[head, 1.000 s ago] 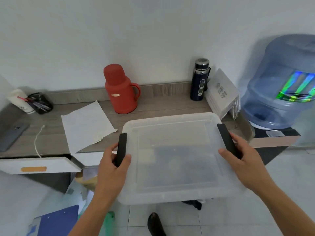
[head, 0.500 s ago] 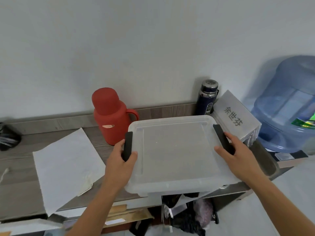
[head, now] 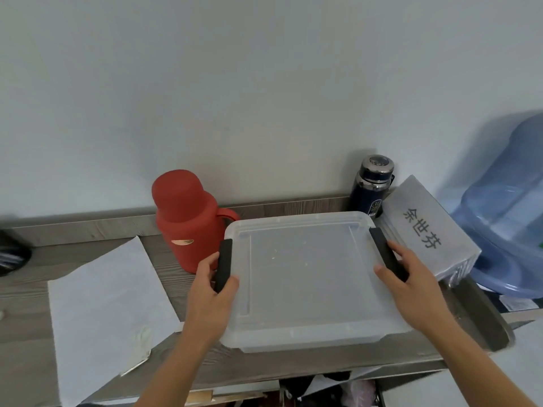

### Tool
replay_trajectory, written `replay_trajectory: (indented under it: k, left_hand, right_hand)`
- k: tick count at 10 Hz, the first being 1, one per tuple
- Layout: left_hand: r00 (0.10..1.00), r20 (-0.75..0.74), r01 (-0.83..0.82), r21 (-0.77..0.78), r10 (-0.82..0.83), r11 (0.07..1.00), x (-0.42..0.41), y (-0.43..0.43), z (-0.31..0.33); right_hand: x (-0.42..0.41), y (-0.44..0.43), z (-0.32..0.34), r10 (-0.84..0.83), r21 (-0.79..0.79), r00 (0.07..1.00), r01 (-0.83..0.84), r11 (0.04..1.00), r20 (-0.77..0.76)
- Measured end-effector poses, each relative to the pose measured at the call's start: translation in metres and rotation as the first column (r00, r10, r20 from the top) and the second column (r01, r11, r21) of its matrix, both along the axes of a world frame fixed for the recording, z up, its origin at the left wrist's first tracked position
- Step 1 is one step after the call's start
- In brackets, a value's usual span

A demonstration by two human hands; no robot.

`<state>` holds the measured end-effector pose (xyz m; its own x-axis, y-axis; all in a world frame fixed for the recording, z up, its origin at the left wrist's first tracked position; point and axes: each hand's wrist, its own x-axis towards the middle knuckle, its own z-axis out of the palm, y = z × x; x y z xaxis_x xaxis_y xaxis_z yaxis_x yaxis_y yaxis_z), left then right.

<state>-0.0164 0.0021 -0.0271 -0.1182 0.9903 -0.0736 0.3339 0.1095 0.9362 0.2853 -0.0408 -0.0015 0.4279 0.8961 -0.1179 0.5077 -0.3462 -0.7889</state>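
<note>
The left hand (head: pixel 210 292) and right hand (head: pixel 411 286) are curling round the black latches (head: pixel 224 259) of the clear box (head: pixel 302 277), which is sitting on the desk (head: pixel 164 259). Its frosted lid is obscuring any contents. At three o'clock, a water jug (head: pixel 511 224) is running off-frame.

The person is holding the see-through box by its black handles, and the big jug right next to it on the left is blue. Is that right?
Not quite. The jug on the left of the clear box is red, not blue, as the head view shows. The rest is right: the left hand and the right hand grip the box by its black handles.
</note>
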Motion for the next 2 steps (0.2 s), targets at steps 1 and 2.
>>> replay_trajectory:
  k: [1, 2]
  left_hand:
    - [0.999, 0.047, 0.011, -0.015, -0.010, 1.000, -0.001, 0.003, 0.000]
    - [0.997, 0.038, -0.063, -0.004, 0.063, 0.998, -0.014, -0.001, -0.007]
  right_hand:
    - [0.003, 0.000, -0.004, 0.061, -0.095, 0.992, -0.050, 0.994, 0.114]
    - [0.007, 0.005, 0.013, 0.125, -0.092, 0.950, -0.103, 0.990, 0.286]
